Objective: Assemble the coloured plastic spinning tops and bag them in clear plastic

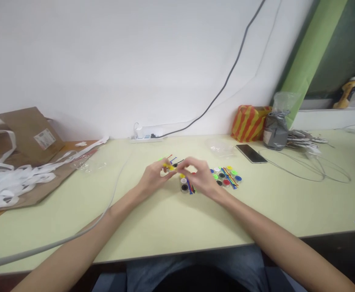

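My left hand (154,176) and my right hand (200,176) meet over the middle of the pale green table (171,223), both with fingers pinched. Between them they hold a small yellow piece (170,166) with thin coloured sticks poking out behind it. Just below the hands lie a black disc (184,188), a white disc (183,181) and a few loose sticks (190,187). To the right of my right hand sits a cluster of coloured discs and sticks (226,177): green, red, blue, white and black.
A grey cable (110,202) runs across the left of the table. Brown cardboard and white strips (16,178) lie at far left. A power strip (147,138), a phone (251,153), a striped bag (250,121), a grey bag (275,129) and looped wire (317,170) stand behind.
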Available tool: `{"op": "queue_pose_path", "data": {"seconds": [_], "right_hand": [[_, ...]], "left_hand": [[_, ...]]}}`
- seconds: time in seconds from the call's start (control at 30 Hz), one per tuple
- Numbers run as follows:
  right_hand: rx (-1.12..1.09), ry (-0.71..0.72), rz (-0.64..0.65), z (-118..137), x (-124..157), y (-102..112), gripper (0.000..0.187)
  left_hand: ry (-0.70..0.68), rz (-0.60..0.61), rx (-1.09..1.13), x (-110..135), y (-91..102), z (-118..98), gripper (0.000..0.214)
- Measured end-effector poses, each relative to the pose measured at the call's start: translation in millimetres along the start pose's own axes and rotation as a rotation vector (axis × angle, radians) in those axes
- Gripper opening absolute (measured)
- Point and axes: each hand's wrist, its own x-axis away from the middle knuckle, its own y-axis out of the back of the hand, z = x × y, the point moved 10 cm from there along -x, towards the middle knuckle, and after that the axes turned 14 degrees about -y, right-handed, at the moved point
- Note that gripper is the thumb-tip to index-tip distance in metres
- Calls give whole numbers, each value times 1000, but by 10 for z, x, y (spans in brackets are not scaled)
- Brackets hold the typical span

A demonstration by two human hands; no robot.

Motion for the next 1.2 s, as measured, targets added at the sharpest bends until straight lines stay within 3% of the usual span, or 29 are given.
{"op": "queue_pose_path", "data": {"seconds": [0.07, 0.13, 0.23, 0.43, 0.8, 1.2], "right_hand": [[-48, -113, -174, -191, -82, 286, 1], [-71, -192, -224, -344, -115, 386, 9], [-68, -226, -169, -436, -120, 300, 7], [-22, -174, -102, -377, -81, 120, 7], [-140, -267, 12, -514, -105, 34, 15], [-125, -244, 80, -410, -96, 16, 18]], "left_hand": [[-14, 4, -2, -6, -27, -34, 23], [-54, 6, 16, -23, -49, -118, 25], [-120, -20, 48, -50, -34, -284, 29], [-191, -41, 80, -72, -8, -502, 28], [-257, -57, 55, -59, -18, -526, 4], [-192, -47, -19, -36, 30, -483, 11]]}}
